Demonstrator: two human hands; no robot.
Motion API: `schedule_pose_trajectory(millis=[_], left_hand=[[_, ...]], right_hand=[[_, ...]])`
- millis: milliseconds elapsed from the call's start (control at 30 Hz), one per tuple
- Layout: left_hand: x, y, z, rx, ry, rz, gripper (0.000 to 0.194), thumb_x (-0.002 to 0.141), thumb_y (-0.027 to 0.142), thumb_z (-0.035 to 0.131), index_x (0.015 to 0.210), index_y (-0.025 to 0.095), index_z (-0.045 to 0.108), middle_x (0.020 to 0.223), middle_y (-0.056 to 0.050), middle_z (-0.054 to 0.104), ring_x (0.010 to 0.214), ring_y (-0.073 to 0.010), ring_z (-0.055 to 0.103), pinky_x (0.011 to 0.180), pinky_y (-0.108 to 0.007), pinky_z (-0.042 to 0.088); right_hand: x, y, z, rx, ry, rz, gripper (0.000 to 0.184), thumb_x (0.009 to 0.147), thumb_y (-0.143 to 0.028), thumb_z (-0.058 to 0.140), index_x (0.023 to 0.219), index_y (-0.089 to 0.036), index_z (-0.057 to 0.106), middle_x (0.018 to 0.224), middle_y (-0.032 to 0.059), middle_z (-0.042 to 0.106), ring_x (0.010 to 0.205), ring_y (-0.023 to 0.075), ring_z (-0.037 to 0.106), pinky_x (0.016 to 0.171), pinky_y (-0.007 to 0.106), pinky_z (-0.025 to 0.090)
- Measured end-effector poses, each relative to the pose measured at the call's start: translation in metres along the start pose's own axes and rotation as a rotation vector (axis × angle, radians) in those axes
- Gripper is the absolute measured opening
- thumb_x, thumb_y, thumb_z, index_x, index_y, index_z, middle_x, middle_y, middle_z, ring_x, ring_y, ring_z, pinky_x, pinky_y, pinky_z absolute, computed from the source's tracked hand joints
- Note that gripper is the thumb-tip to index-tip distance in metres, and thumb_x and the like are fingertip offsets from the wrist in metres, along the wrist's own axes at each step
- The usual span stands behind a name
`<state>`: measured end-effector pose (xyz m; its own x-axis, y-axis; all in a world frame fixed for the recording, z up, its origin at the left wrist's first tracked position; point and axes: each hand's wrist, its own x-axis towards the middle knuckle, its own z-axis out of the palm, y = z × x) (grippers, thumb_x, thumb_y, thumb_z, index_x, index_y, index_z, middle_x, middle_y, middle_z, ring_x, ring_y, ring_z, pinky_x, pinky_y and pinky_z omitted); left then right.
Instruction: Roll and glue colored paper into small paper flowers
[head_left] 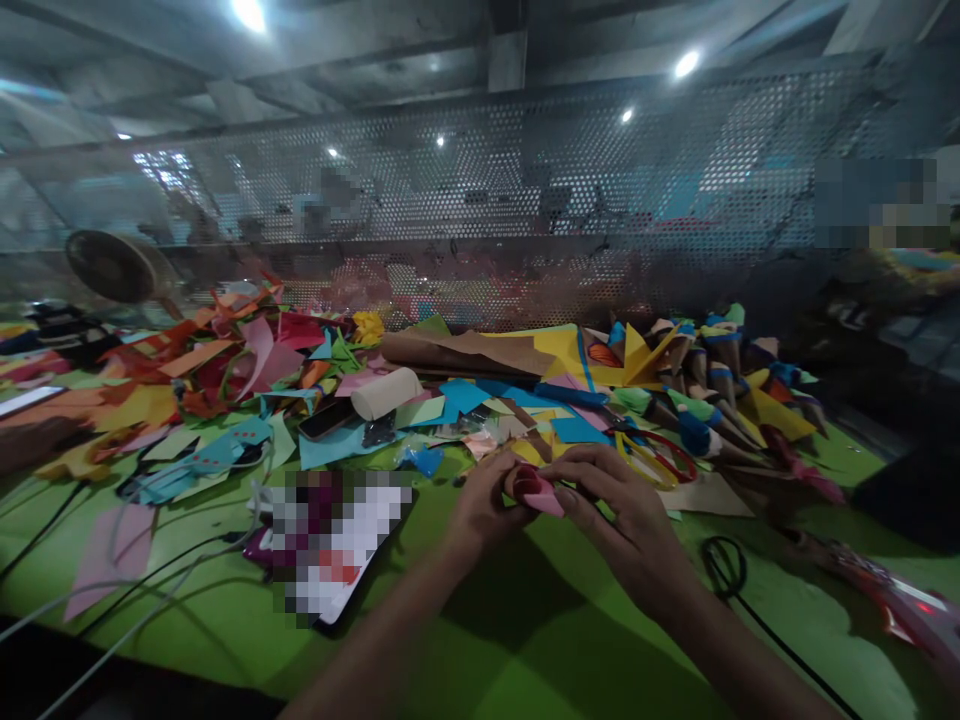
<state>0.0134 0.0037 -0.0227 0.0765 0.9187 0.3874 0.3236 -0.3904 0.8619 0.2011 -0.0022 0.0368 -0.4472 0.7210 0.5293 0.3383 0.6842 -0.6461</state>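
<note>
In front of me, over the green table (540,640), my two hands meet on a small curled piece of pink paper (541,497) with a dark red, rounded inside. My left hand (487,505) wraps its fingers round the paper's left side. From the right, my right hand (619,515) pinches its edge between thumb and fingers. The fingers partly hide the piece. Left of my hands lies a phone (375,535) with its screen blurred out. A glue-gun-like tool (892,590) with a red light lies at the right, its cord (724,565) looped beside my right forearm.
Coloured paper scraps (262,350) pile up along the back left. A cardboard tube (386,393), brown paper (465,352) and several paper cones (720,365) line the back. Cables (142,590) cross the left side. A fan (112,265) stands before the perforated metal screen (450,200).
</note>
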Motion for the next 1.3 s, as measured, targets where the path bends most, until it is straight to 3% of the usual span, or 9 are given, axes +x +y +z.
schedule_pose_trajectory(millis=[233,433,733,967,1133,1300], left_hand=[[0.0,0.005,-0.003,-0.081,-0.034,0.018,0.02,0.066,0.019,0.07,0.082,0.019,0.058,0.08,-0.002,0.059,0.078,-0.018,0.054,0.069,-0.027,0.042],[0.0,0.01,-0.003,-0.174,-0.055,-0.046,0.022,0.066,0.022,0.072,0.083,0.018,0.059,0.083,-0.002,0.059,0.078,-0.0175,0.053,0.07,-0.027,0.042],[-0.003,0.007,-0.004,-0.168,-0.069,-0.017,0.024,0.07,0.027,0.074,0.086,0.018,0.06,0.084,-0.002,0.06,0.079,-0.0179,0.054,0.071,-0.028,0.042],[-0.002,0.012,-0.005,-0.167,-0.074,-0.013,0.023,0.069,0.028,0.074,0.084,0.018,0.06,0.083,-0.003,0.06,0.078,-0.0181,0.054,0.069,-0.028,0.043],[-0.001,0.01,-0.004,-0.093,-0.028,0.034,0.021,0.066,0.02,0.073,0.08,0.019,0.058,0.083,-0.003,0.06,0.079,-0.0188,0.055,0.071,-0.029,0.042],[-0.005,0.015,-0.005,-0.11,-0.044,0.045,0.021,0.072,0.025,0.071,0.088,0.019,0.06,0.086,-0.004,0.061,0.082,-0.02,0.055,0.072,-0.029,0.042]], right_hand=[[0.001,-0.004,-0.001,0.036,-0.036,-0.005,0.023,0.099,-0.036,0.053,0.113,-0.027,0.07,0.11,0.0071,0.061,0.105,0.0205,0.061,0.08,0.028,0.052],[0.0,-0.006,-0.002,0.024,-0.027,-0.026,0.023,0.099,-0.038,0.053,0.111,-0.028,0.07,0.11,0.0063,0.061,0.105,0.0196,0.061,0.085,0.028,0.051],[0.0,-0.005,-0.001,0.057,-0.069,-0.011,0.024,0.099,-0.038,0.053,0.115,-0.03,0.069,0.112,0.0058,0.06,0.107,0.0197,0.061,0.083,0.028,0.052],[0.0,-0.005,-0.002,0.073,-0.09,-0.005,0.023,0.099,-0.039,0.054,0.113,-0.03,0.07,0.111,0.0046,0.061,0.107,0.0195,0.061,0.09,0.029,0.049],[0.002,0.003,-0.002,0.183,0.04,0.014,0.029,0.102,-0.039,0.045,0.113,-0.03,0.07,0.109,0.0039,0.064,0.104,0.0196,0.062,0.088,0.03,0.049],[0.006,0.01,0.001,0.113,0.096,0.129,0.013,0.093,-0.028,0.061,0.1,-0.026,0.072,0.099,0.003,0.07,0.088,0.0184,0.064,0.074,0.028,0.05]])
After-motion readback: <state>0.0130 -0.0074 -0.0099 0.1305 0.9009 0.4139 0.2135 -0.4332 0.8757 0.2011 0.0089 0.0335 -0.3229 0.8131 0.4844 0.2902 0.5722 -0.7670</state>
